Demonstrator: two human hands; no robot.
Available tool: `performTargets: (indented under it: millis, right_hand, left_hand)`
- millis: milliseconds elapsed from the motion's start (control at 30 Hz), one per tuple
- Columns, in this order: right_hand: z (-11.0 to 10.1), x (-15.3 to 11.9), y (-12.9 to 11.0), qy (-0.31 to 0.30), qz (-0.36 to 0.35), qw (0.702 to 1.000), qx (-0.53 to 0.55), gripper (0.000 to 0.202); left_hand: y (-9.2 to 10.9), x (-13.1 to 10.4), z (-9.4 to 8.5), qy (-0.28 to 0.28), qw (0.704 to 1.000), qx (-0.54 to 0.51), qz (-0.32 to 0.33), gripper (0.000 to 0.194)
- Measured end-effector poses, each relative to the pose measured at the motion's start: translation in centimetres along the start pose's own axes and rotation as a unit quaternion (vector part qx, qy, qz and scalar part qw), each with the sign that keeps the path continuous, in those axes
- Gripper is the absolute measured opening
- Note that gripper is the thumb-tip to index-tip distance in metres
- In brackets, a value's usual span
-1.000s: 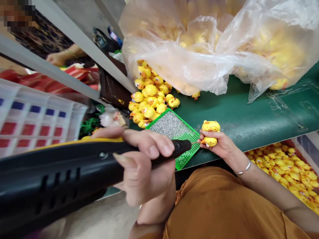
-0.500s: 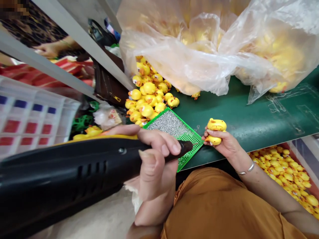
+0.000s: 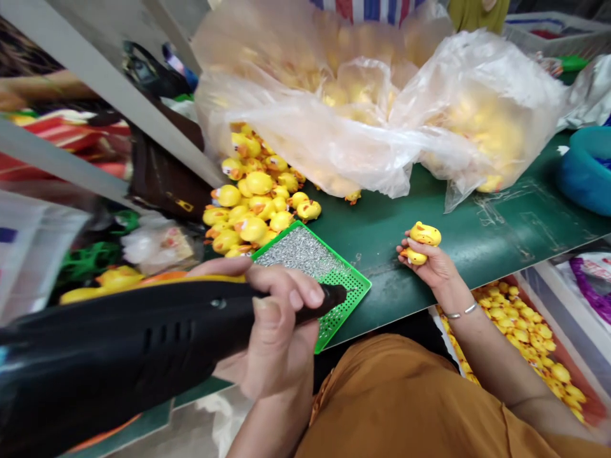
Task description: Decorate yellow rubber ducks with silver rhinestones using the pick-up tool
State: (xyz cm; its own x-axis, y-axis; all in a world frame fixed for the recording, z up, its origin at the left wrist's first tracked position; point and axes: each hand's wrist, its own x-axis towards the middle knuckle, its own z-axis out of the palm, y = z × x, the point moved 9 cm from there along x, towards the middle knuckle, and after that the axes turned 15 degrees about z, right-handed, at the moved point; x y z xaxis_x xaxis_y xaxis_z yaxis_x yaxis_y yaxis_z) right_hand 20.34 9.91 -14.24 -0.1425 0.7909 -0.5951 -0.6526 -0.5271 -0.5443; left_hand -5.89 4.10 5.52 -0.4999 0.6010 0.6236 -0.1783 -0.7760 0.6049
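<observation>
My left hand (image 3: 281, 318) is wrapped round a black power tool (image 3: 200, 331), whose narrow tip lies over the perforated end of a green tray (image 3: 341, 257). Small silvery metal pieces (image 3: 298, 251) fill the tray's far part. To the right of the tray, my right hand (image 3: 436, 264) grips a yellow toy duck (image 3: 424, 234) between thumb and fingers; rounded yellow parts show on both sides of the thumb. A pile of yellow ducks (image 3: 258, 210) sits beyond the tray's left side.
Large plastic bags of ducks (image 3: 372, 146) stand along the back of the green table (image 3: 477, 242). A blue bowl (image 3: 585, 172) is at the right. More ducks (image 3: 520, 331) fill a container below the table edge. A metal post (image 3: 138, 95) and another person's arm (image 3: 62, 86) are at the left.
The view has shifted, bringing the blue bowl in at the right. My right hand has moved away from the tray's corner with the duck. My left hand still holds the tool over the tray.
</observation>
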Motion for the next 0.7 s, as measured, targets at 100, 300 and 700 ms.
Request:
performTargets:
  millis: [100,300,700]
  right_hand:
    - [-1.8,0.2,-2.2,0.015,-0.027,0.999,0.014,0.041]
    - [-4.2,0.3,-5.8,0.032,-0.082,0.996,0.011,0.042]
    - [-6.2,-1.0,-9.5,0.03,-0.125,0.991,0.022,0.042]
  left_hand:
    - [-0.3,-0.1,0.0,0.007,1.0,0.005,-0.009,0.041]
    - [-0.7,-0.1,0.2,0.008,1.0,-0.02,-0.021,0.037]
    - [-1.1,-0.2,0.8,0.011,0.999,-0.026,-0.033,0.034]
